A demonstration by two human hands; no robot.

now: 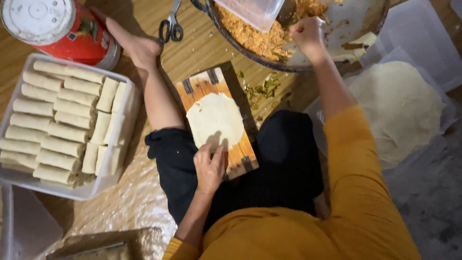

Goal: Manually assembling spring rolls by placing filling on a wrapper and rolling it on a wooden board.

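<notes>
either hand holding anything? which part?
Left hand holds nothing: its fingers press the near edge of the wrapper on the wooden board. Right hand is fisted over the filling pan; what it grips cannot be told.

- The floor (202, 53) is wood-patterned, warm brown, with grain lines running diagonally; it fills the far and left part of the scene.
- A crinkled clear plastic sheet (130, 197) covers the floor at near left and catches soft glare.
- At right the ground (433, 207) turns grey and dull, lying in shadow.
- Light is warm and indoor, brightest at far left, dimmer toward near right.
- No walls or windows show.
</notes>
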